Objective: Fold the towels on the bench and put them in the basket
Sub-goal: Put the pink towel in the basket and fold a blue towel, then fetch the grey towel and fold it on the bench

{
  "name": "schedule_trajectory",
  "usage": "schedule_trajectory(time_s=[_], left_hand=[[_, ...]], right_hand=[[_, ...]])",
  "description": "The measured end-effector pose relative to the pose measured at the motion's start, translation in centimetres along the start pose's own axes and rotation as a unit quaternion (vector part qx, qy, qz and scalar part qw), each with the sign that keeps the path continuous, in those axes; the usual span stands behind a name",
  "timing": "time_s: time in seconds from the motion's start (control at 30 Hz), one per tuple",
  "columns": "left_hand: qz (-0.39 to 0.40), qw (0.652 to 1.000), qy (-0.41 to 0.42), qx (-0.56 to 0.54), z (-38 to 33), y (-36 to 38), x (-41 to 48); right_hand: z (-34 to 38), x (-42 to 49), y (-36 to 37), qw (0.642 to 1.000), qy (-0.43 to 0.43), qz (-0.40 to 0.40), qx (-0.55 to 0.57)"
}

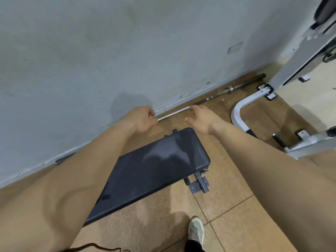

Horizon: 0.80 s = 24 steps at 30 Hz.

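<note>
— Where is the counter?
— The dark padded counter [160, 160] stands on the brown floor [227, 206] in the near middle, angled toward the wall [91, 51], between two outstretched arms
— And the hands?
— The left hand [141, 120] is out past its far end, fingers [151, 113] curled in, nothing seen in them. The right hand [201, 119] is just to the right, spread wide and holding nothing. A metal bar [172, 113] lies along the wall beyond both
</note>
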<state>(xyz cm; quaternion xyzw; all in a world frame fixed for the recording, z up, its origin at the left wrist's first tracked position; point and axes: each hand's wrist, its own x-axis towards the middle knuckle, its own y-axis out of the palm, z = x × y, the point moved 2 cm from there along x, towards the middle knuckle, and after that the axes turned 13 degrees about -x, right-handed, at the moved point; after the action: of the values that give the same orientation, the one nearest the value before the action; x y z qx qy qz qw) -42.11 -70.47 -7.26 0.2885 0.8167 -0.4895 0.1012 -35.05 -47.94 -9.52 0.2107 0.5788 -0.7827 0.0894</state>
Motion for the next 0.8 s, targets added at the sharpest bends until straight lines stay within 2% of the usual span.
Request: schedule_trajectory(time_s=[0.23, 0.4, 0.57, 0.8], left_hand=[[0.026, 0.998, 0.054, 0.038, -17.1, -6.0, -2.0], [0.040, 0.990, 0.127, 0.046, -27.9, -6.6, -3.7], [0.087, 0.970, 0.211, 0.083, -36.1, -4.5, -4.6], [0.149, 0.932, 0.302, 0.132, -44.9, -0.3, -7.0]], right_hand=[[-7.2, -8.5, -14.7, 0.997, 0.051, -0.050, -0.012], [-12.1, -15.8, -22.3, 0.989, 0.115, -0.096, -0.014], [-16.5, -23.1, -25.7, 0.970, 0.207, -0.123, -0.036], [-21.0, -32.9, -26.5, 0.932, 0.325, -0.154, -0.032]])
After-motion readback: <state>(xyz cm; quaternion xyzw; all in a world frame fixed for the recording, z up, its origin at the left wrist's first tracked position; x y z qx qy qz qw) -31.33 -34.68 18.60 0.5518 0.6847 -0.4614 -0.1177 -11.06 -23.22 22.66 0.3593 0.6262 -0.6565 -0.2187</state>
